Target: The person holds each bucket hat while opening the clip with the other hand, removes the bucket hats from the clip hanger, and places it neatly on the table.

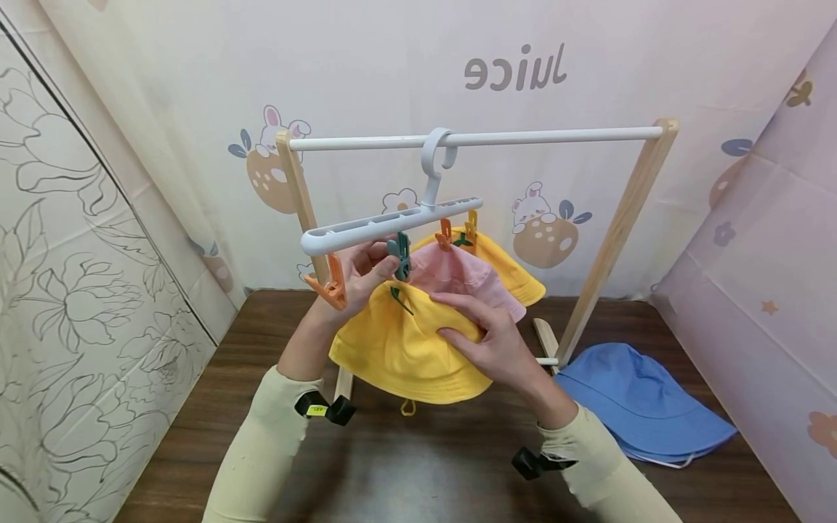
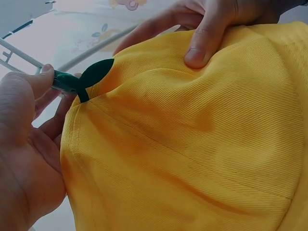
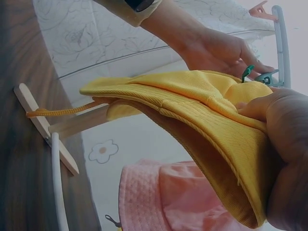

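My left hand [image 1: 356, 280] pinches a dark green clothespin [image 1: 402, 256] hanging from the grey-white hanger [image 1: 373, 229]. Right below it is a yellow bucket hat [image 1: 412, 356] with a green leaf sprout [image 2: 98, 72] on its crown. The crown's tip meets the clothespin; whether the pin bites the cloth is hard to tell. With thumb and fingers, my right hand [image 1: 493, 338] grips the hat's side. Farther along the hanger, a pink hat [image 1: 461, 276] hangs from an orange clothespin [image 1: 445, 234] and another yellow hat [image 1: 513, 272] from a yellow one [image 1: 471, 226].
The hanger hooks over the white bar [image 1: 543, 136] of a wooden-sided rack [image 1: 617, 240]. A free orange clothespin [image 1: 332, 283] dangles at the hanger's near end. To the right, a blue bucket hat [image 1: 644, 399] lies on the dark wooden table [image 1: 405, 479]. Printed curtains surround the table.
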Available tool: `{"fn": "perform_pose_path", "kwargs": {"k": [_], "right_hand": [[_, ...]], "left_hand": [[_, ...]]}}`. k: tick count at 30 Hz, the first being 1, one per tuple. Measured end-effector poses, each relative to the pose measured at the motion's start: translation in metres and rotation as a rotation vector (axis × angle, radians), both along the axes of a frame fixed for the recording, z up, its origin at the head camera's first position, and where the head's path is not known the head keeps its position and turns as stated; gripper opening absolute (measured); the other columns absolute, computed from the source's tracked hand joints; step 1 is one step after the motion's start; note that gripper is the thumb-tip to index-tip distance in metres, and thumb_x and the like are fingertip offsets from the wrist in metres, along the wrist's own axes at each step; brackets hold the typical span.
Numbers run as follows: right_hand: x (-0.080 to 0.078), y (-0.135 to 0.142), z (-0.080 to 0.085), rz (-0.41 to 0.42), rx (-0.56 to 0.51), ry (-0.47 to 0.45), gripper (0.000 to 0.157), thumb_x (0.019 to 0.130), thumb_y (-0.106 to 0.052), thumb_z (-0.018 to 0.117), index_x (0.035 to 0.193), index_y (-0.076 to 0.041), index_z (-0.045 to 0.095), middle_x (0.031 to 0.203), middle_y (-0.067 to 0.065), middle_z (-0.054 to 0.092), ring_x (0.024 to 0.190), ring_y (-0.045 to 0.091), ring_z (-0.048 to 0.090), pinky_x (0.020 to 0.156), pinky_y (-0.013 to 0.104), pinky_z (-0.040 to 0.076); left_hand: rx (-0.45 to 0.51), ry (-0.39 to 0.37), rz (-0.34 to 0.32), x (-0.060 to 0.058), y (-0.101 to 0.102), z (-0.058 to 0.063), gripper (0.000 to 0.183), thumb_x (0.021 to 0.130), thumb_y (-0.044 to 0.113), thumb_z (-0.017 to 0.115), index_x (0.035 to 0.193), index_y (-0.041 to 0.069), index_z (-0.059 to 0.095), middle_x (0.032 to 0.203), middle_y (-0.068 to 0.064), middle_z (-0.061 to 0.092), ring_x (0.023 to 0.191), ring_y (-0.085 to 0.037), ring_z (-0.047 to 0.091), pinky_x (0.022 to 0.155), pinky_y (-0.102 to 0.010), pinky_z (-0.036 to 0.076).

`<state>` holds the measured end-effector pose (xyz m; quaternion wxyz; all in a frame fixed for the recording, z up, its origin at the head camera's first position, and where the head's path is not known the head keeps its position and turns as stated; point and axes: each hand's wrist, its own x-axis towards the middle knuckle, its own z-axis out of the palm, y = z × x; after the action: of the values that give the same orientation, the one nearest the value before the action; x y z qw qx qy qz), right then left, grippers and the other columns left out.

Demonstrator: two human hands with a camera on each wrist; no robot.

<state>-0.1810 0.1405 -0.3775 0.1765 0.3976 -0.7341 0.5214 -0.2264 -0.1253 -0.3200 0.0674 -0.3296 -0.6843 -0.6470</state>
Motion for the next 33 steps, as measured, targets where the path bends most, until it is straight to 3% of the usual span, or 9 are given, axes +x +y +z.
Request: {"fn": "perform_pose_path", "kwargs": {"k": [5,10,12,20,24,33], "right_hand": [[-0.0003,0.0003,-0.0023,0.000,-0.002,0.001,0.053,0.092,0.015,0.081,0.143,0.002,0.071,0.134,0.026,0.078,0.120,-0.002,0.069,0.106,0.013,0.058],[0.0012,0.0002,-0.0031,-0.006,0.006,-0.011,0.053,0.093,0.015,0.081,0.143,0.003,0.071,0.134,0.025,0.078,0.120,-0.002,0.069,0.106,0.013,0.057],[0.0016,0.0005,-0.0034,-0.008,0.010,-0.013,0.052,0.093,0.015,0.081,0.143,0.003,0.071,0.134,0.025,0.078,0.119,-0.002,0.069,0.106,0.013,0.057],[0.0013,0.0011,-0.0046,-0.008,0.011,0.014,0.052,0.092,0.015,0.081,0.142,0.002,0.072,0.131,0.025,0.079,0.119,-0.003,0.069,0.104,0.012,0.057],[0.0007,0.0013,-0.0064,-0.007,0.006,0.021,0.052,0.092,0.016,0.081,0.141,0.002,0.072,0.130,0.025,0.080,0.119,-0.003,0.070,0.104,0.012,0.057],[-0.0002,0.0017,-0.0079,0.002,-0.002,0.027,0.051,0.091,0.017,0.080,0.140,0.004,0.072,0.128,0.027,0.080,0.119,-0.004,0.068,0.104,0.012,0.056]], "left_hand": [[-0.016,-0.003,0.020,0.0023,0.0007,0.0017,0.118,0.086,0.085,0.073,0.147,-0.014,0.053,0.110,0.009,0.074,0.095,-0.005,0.068,0.091,-0.018,0.061],[-0.034,0.028,0.030,0.0007,-0.0005,0.0004,0.115,0.090,0.084,0.071,0.146,-0.015,0.054,0.117,-0.025,0.073,0.095,-0.003,0.071,0.089,-0.020,0.063],[-0.032,0.033,0.021,-0.0003,-0.0014,-0.0004,0.111,0.093,0.080,0.071,0.147,-0.015,0.053,0.118,-0.029,0.072,0.096,-0.004,0.071,0.089,-0.021,0.064],[-0.009,0.028,-0.012,-0.0029,-0.0024,0.0000,0.107,0.095,0.075,0.074,0.147,-0.016,0.052,0.107,0.010,0.073,0.092,-0.004,0.071,0.086,-0.021,0.064],[0.002,0.030,-0.023,-0.0040,-0.0014,0.0011,0.111,0.094,0.076,0.074,0.150,-0.017,0.050,0.105,0.011,0.072,0.089,-0.004,0.072,0.083,-0.019,0.064],[0.013,0.025,-0.054,-0.0045,-0.0023,0.0015,0.104,0.097,0.070,0.075,0.149,-0.017,0.051,0.105,0.012,0.075,0.091,-0.004,0.074,0.082,-0.020,0.066]]}}
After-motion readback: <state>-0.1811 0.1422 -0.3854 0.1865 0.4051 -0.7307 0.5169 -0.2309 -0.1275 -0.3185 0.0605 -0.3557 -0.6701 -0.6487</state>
